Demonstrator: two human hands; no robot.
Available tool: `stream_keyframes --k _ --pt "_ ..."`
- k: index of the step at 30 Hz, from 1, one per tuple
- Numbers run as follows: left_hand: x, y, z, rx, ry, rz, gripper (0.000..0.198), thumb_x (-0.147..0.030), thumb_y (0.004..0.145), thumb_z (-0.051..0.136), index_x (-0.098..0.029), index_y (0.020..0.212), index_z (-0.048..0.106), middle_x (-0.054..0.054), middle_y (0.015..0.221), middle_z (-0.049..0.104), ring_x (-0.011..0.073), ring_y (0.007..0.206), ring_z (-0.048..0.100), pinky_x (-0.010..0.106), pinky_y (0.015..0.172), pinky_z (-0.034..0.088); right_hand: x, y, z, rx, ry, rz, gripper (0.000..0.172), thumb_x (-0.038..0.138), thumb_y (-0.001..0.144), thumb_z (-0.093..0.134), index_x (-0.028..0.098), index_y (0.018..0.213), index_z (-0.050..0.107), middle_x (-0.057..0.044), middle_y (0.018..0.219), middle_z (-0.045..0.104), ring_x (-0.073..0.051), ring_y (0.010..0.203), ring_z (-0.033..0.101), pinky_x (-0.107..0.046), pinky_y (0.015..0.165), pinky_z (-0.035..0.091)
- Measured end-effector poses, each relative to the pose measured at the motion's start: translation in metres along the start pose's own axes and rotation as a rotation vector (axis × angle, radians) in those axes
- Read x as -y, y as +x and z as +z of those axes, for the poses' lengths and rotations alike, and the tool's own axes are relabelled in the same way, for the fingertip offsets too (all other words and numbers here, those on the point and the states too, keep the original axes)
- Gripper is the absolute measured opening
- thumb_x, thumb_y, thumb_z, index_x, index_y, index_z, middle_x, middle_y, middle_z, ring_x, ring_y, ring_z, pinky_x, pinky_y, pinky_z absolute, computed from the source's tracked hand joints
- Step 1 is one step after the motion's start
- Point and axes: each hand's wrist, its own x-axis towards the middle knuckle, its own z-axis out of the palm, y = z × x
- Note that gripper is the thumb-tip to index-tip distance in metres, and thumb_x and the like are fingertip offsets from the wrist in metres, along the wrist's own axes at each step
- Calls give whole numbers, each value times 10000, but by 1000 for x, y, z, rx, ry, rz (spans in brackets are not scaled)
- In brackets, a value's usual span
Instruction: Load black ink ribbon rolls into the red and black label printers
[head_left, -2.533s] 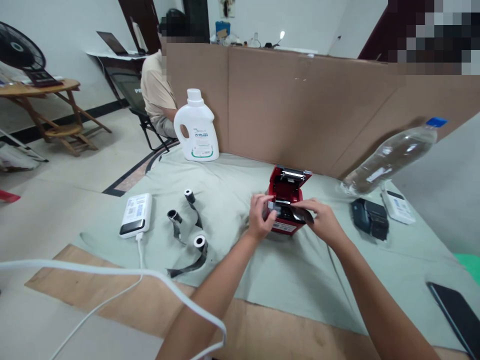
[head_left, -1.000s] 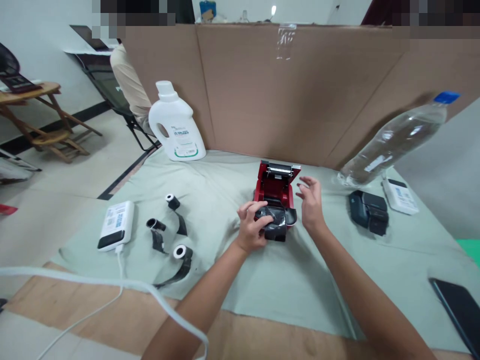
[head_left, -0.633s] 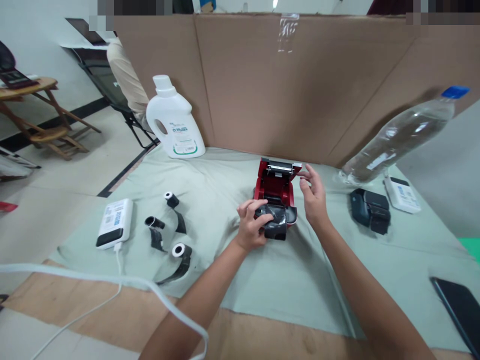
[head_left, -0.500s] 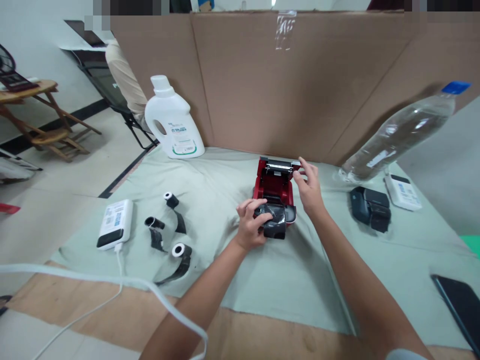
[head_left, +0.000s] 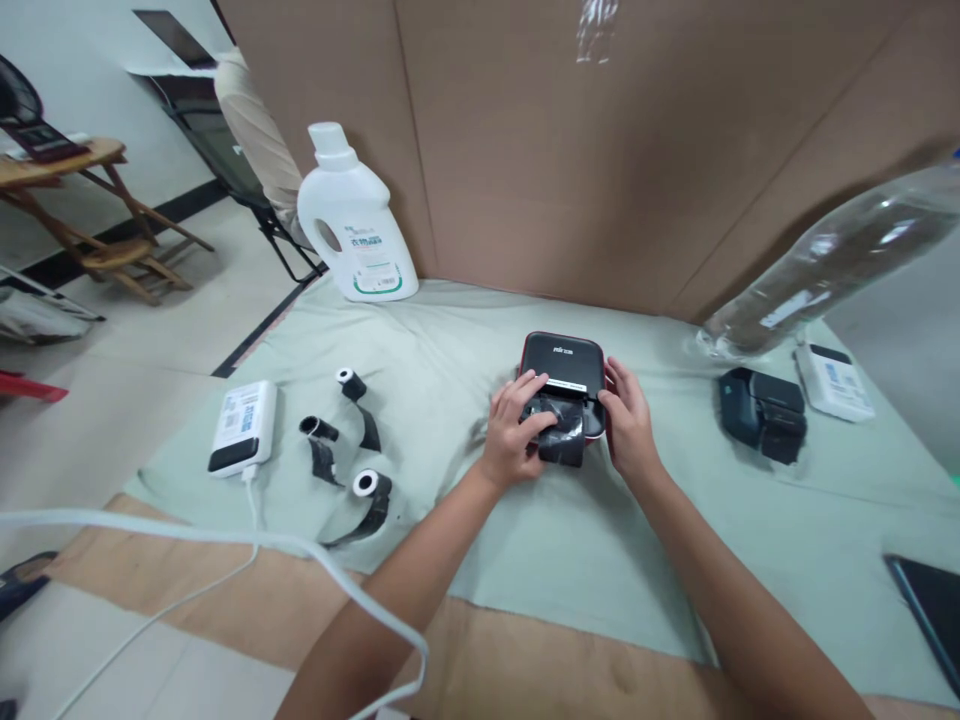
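**Both hands on the small printer, lid down**

My left hand [head_left: 517,425] curls loosely over the black strip [head_left: 562,432] hanging from the front of the red-and-black printer [head_left: 564,375], fingers bent and pressing it. My right hand [head_left: 628,425] cups the printer's right side, fingers half closed against the casing. The printer sits mid-cloth, at twelve o'clock from me, its dark lid shut.

At nine o'clock lie three ribbon rolls [head_left: 352,440] and a white power bank [head_left: 243,426]; at eleven, a white jug [head_left: 354,220]. At three o'clock sit a black device [head_left: 763,412] and a tilted clear bottle [head_left: 832,265]. Nothing blocks my hands. Both forearms reach straight forward, converging on the printer.
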Motion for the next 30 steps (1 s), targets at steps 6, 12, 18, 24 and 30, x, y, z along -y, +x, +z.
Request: stream_keyframes --k 6,12,18,24,30 --pt "1 1 0 4 -8 -50 413 -416 830 479 -203 1167 588 159 1389 596 298 1313 542 492 1164 332 -3 3 3 45 6 33 522 357 889 564 284 1405 542 -48 1485 562 -253 1373 517 -458 1162 409" --pt "5 3 0 16 103 -34 470 -482 841 475 -205 1201 596 157 1364 621 321 1343 522 488 1133 353 -4 0 4 28 -39 5 510 366 904 530 284 1407 532 -40 1498 548 -253 1390 498 -460 1176 394" --pt "6 3 0 12 152 -36 515 -509 851 511 -201 1249 620 150 1290 665 321 1272 585 424 1032 388 3 -4 9 17 -43 38 507 326 904 502 278 1409 512 -47 1491 543 -238 1374 505 -435 1157 412" --pt "8 5 1 -8 127 -30 532 -566 879 498 -200 1248 615 150 1254 665 320 1240 594 427 1027 421 -1 -6 12 14 -55 33 506 374 927 496 287 1426 496 -46 1481 546 -236 1367 508 -437 1156 415" --pt "17 2 7 -84 -238 -226 699 -578 931 512 -189 1492 360 210 1592 361 336 1482 374 512 1170 373 -19 -24 -7 74 -65 -20 578 576 968 465 264 1452 518 -68 1520 530 -278 1419 477 -496 1166 403"
